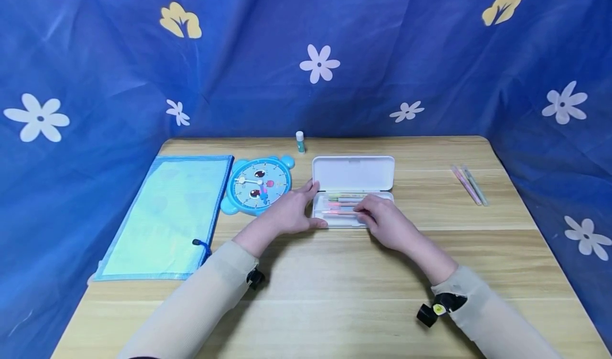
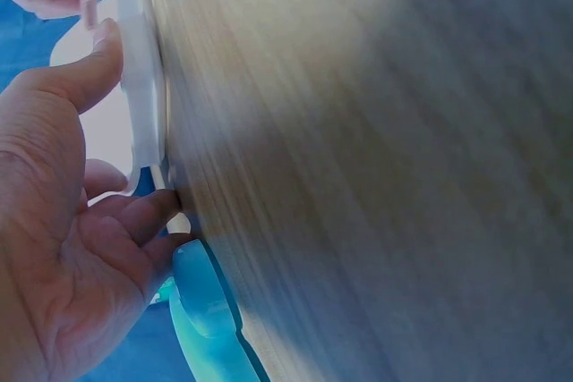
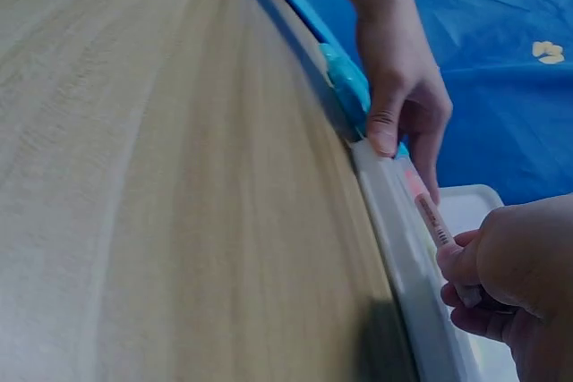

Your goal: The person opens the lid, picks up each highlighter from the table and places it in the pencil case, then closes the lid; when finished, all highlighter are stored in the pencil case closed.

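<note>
An open white pencil case (image 1: 353,173) stands in the middle of the table, its lid tipped back and several pens (image 1: 341,199) lying inside. At the case's left end is my left hand (image 1: 297,210), thumb at the front rim and fingers at the back corner, holding it steady. My right hand (image 1: 382,221) is over the right part of the case. Between its thumb and fingers it pinches a pinkish pen (image 3: 427,207), seen in the right wrist view pointing toward the left hand. The far end of that pen is covered by the right hand's fingers.
A blue bear-shaped toy clock (image 1: 260,186) lies just left of the left hand. Farther left is a mesh zip folder (image 1: 162,215). Behind stands a glue stick (image 1: 300,142). Two pens (image 1: 468,184) lie at the right. A blue cloth (image 1: 363,56) hangs behind the table.
</note>
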The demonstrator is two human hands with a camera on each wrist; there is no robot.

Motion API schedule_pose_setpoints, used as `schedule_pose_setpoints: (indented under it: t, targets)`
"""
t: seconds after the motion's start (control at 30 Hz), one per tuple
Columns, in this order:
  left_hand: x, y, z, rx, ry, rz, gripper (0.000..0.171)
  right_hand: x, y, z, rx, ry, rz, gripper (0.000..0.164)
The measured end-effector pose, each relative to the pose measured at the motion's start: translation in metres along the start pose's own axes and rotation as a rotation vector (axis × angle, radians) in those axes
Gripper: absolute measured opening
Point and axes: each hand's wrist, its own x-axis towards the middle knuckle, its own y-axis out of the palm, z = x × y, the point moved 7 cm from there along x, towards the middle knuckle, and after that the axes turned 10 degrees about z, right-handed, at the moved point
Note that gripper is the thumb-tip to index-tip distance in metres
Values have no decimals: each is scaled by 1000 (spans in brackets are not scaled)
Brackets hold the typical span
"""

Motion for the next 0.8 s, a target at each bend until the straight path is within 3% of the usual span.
schedule_pose_setpoints:
  t: [0.2, 0.8]
  targets:
    - [0, 0, 1, -11, -1, 3, 116, 3, 9, 4, -37, -9, 52, 11]
    - [0, 0, 0, -15, 2, -1, 117, 6, 6, 1, -25, -41, 184, 12]
